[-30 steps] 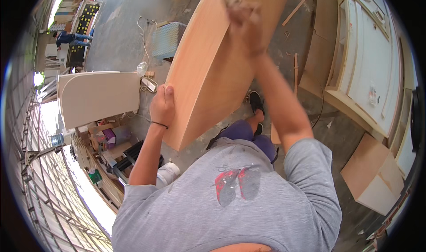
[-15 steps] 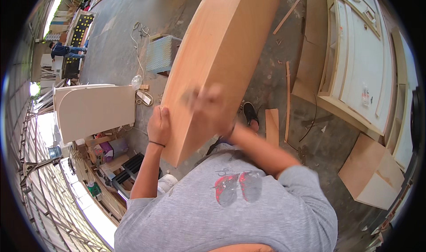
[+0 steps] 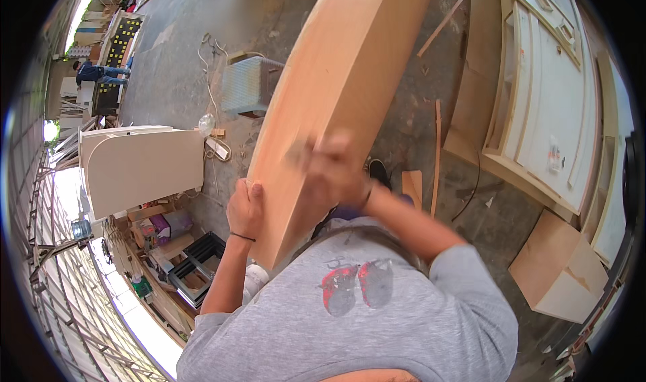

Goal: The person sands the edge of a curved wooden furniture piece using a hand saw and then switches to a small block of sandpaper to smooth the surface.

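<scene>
At centre, wooden board (image 3: 336, 99) stands tilted against the torso. Left hand (image 3: 245, 209) clamps its left edge; right hand (image 3: 333, 170), blurred, presses its face, grip indeterminate. Step: surface rubbing, apparently.

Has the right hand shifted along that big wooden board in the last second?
Yes. The right hand has come down the wooden board, from near its far top end to the lower part, now level with the left hand gripping the board's edge.

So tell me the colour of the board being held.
Light orange-tan bare wood board, clearest in the head view.
</scene>
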The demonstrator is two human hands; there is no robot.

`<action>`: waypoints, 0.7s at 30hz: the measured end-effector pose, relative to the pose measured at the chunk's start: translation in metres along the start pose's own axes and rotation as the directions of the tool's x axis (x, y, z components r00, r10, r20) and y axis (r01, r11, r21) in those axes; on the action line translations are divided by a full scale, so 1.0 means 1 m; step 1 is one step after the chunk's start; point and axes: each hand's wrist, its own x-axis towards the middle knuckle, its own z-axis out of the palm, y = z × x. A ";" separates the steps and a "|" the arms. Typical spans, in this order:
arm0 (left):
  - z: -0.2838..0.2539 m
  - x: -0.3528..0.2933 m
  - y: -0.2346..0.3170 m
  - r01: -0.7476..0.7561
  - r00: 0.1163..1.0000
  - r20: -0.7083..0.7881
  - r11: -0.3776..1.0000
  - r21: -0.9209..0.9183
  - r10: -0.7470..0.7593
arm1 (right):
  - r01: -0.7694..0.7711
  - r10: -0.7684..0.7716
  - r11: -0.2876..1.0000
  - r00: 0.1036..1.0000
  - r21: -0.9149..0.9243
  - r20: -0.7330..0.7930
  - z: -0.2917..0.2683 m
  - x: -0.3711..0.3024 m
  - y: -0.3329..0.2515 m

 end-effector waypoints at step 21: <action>-0.001 -0.010 -0.016 0.028 1.000 -0.006 0.999 0.014 -0.028 | 0.177 -0.189 0.934 0.982 -0.311 -0.007 -0.016 0.042 -0.001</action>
